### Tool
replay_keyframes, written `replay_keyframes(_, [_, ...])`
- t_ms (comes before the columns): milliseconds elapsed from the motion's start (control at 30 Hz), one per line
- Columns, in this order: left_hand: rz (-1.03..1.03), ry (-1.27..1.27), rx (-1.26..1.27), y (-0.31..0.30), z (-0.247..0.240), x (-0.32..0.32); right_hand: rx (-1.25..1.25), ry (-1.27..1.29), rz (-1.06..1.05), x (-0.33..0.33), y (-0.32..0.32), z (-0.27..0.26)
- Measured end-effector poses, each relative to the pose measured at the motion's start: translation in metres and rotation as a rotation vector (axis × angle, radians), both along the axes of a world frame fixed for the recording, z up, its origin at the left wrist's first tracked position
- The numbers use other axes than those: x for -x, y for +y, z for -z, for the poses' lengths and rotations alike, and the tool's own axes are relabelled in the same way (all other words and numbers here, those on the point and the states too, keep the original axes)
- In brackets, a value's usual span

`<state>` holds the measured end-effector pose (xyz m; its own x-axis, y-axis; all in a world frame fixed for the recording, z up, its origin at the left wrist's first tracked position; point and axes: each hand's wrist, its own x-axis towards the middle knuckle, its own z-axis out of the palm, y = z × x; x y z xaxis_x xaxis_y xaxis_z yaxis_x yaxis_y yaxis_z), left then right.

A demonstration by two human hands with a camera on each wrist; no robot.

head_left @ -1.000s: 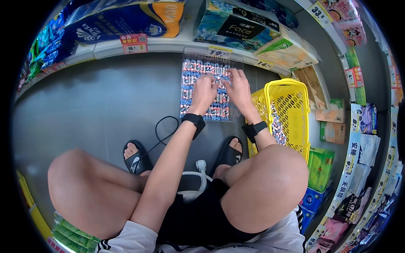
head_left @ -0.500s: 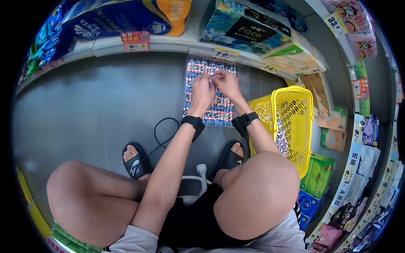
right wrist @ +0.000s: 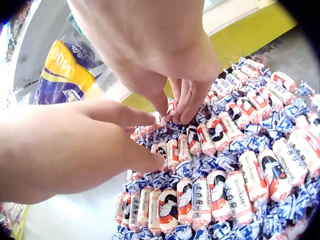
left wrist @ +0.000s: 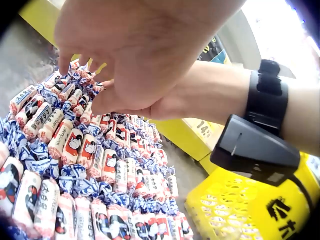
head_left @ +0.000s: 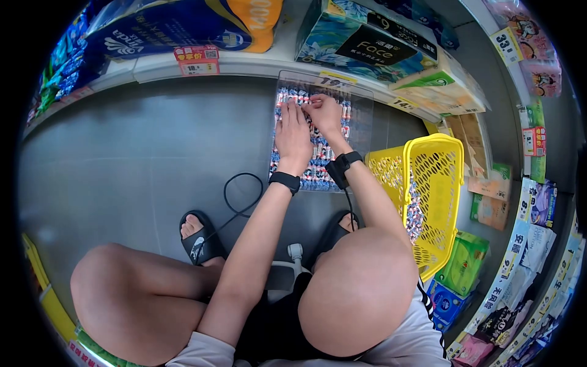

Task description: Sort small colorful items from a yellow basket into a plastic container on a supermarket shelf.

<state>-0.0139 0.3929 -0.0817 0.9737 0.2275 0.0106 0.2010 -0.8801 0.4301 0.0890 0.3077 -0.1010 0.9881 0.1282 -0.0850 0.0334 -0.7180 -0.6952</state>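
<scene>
Rows of wrapped White Rabbit candies [right wrist: 215, 135] fill a shallow clear tray [head_left: 361, 122] on the floor in the head view. My right hand [head_left: 326, 116] bends over the far rows, and in the right wrist view its thumb and fingers pinch a wrapped candy [right wrist: 171, 107]. Just to its left, my left hand [head_left: 293, 137] rests on the candies with its fingers stretched forward. The right wrist view shows the left index finger and thumb spread, touching the candies with nothing between them. In the left wrist view the left palm [left wrist: 135, 50] hides part of the far rows.
A yellow basket [head_left: 461, 183] with more wrapped candies [head_left: 414, 211] inside stands right of the tray. Shelves with tissue packs [head_left: 373, 46] run along the back and right. A black cable [head_left: 229, 177] loops on the floor near the left foot [head_left: 192, 226].
Half a second ago both hands' fingers met over the middle of the tray. The left fingers have since straightened forward, and the right hand has turned inward over the far rows.
</scene>
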Motion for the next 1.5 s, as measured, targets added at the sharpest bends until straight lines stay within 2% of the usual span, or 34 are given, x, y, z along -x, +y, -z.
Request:
replay_keyframes(233, [0.014,0.025,-0.069,-0.003,0.009,-0.004,-0.046,-0.126,0.004,0.004,0.007,0.006])
replay_keyframes(433, [0.022,0.049,-0.023,-0.002,0.006,-0.006,-0.110,-0.064,0.018,0.001,0.009,0.011])
replay_keyframes(833, [0.002,0.047,-0.044,-0.005,0.006,-0.004,-0.021,-0.185,-0.006,0.006,0.008,0.010])
replay_keyframes(933, [-0.007,0.002,0.025,-0.005,0.006,-0.001,-0.066,-0.155,0.021,0.008,0.009,0.007])
replay_keyframes(1500, [-0.025,-0.069,0.077,-0.007,0.010,0.000,-0.084,-0.117,0.003,0.008,0.006,0.003])
